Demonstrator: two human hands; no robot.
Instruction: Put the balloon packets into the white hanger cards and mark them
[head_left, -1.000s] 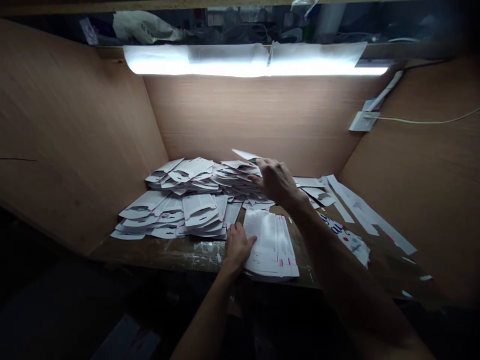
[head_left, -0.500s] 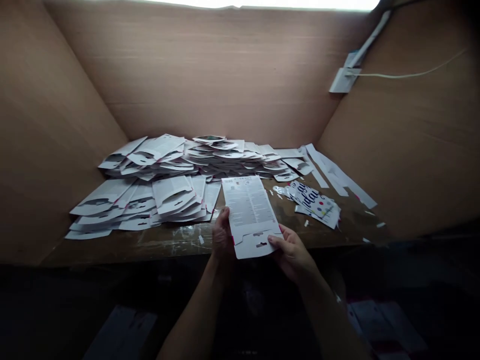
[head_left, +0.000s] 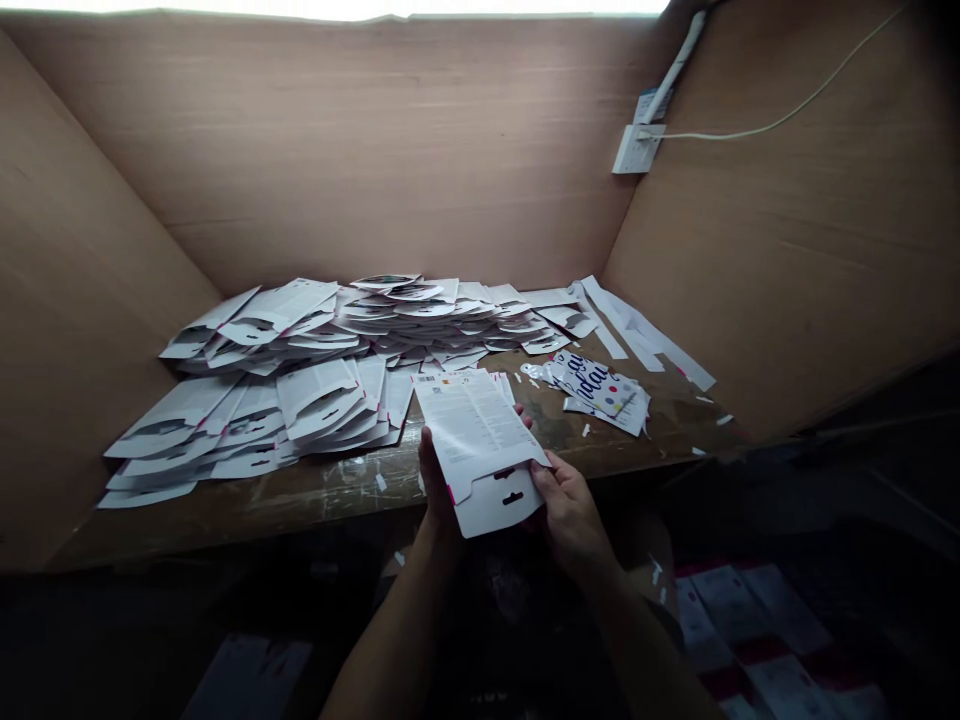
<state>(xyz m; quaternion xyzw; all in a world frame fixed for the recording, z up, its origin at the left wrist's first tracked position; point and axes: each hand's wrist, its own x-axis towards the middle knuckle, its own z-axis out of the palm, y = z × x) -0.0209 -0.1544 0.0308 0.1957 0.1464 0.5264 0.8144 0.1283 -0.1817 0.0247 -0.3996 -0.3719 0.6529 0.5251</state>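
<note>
I hold a stack of white printed cards (head_left: pixel 480 440) with a hang-hole tab just above the near edge of the wooden bench (head_left: pixel 322 490). My left hand (head_left: pixel 433 480) grips the stack's left edge from below, fingers closed on it. On the right, my right hand (head_left: pixel 570 510) pinches the lower right corner by the tab. Several loose piles of the same white cards (head_left: pixel 315 350) spread over the bench behind and to the left.
A card with coloured lettering and dots (head_left: pixel 604 390) lies to the right, with long white strips (head_left: pixel 645 330) behind it. Brown board walls enclose the bench on three sides. A socket with a cable (head_left: pixel 637 148) hangs on the right wall. More cards (head_left: pixel 757 620) lie below right.
My right hand left the far pile and came back to the stack. Both hands lifted the stack off the bench toward me. My view dropped, hiding the lamp.
</note>
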